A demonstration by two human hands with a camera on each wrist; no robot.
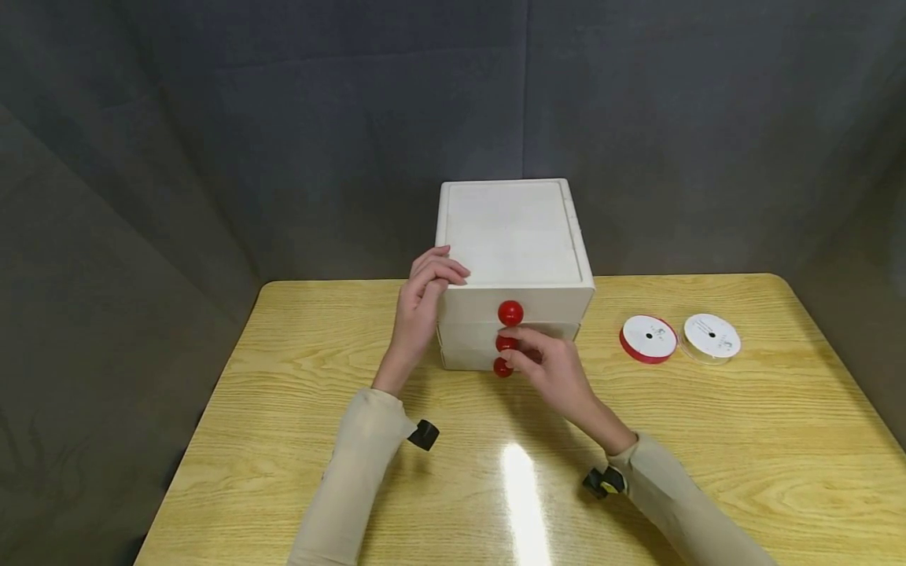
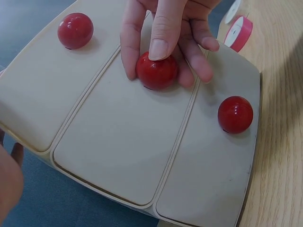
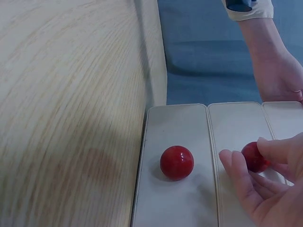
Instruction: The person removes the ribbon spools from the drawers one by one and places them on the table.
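A small white drawer cabinet [image 1: 510, 232] has three drawers stacked in its front, all flush, each with a round red knob. My right hand [image 1: 555, 369] pinches the middle knob [image 2: 157, 72] between thumb and fingers. Above that is the top knob [image 1: 510, 313], and below it the bottom knob [image 3: 176, 162]; neither is held. My left hand [image 1: 422, 303] rests on the cabinet's upper left front corner, its fingers lying over the top edge. Only a bit of the left hand [image 2: 8, 182] enters the left wrist view, at the left side.
On the wooden table [image 1: 283, 393], right of the cabinet, two ribbon spools lie flat side by side: a red one [image 1: 649, 338] and a whitish one [image 1: 711, 338]. A dark cloth [image 1: 354, 141] hangs behind the table.
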